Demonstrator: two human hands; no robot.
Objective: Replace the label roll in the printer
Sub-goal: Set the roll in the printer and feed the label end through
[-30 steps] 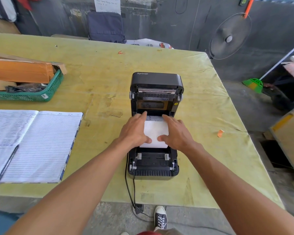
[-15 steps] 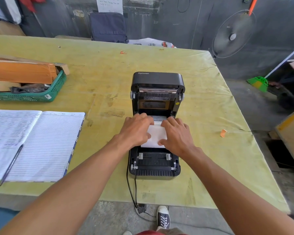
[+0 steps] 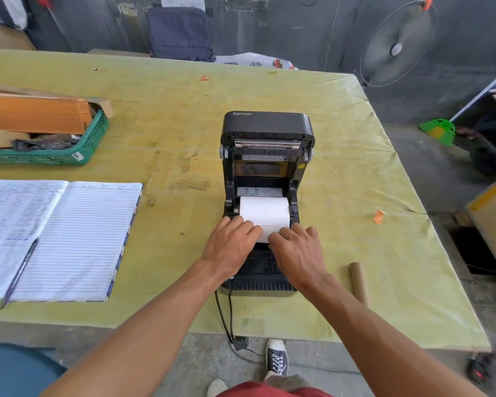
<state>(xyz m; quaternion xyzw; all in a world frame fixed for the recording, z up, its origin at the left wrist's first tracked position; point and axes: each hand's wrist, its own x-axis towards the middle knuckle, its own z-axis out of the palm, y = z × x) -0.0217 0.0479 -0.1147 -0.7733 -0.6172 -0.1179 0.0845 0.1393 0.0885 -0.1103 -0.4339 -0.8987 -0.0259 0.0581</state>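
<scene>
A black label printer [image 3: 267, 124] stands on the yellow-green table [image 3: 169, 110] with its lid swung up and back. A white label roll [image 3: 265, 212] lies in its bay, its loose end drawn toward me over the front deck. My left hand [image 3: 229, 247] and my right hand [image 3: 298, 253] sit side by side on that loose end, fingertips curled down on the paper and covering its front edge. An empty brown cardboard core [image 3: 358, 282] lies on the table to the right of the printer.
An open lined notebook [image 3: 78, 239] with a pen [image 3: 19, 273] lies at the left, and a green basket [image 3: 89, 147] holding a cardboard box behind it. The printer's black cable [image 3: 224, 316] hangs over the near table edge. An orange scrap [image 3: 379, 216] lies at the right.
Both hands have slid back toward me from the roll to its loose end, so the white roll in the bay now shows. The camera has tilted down, bringing the cardboard core into view.
</scene>
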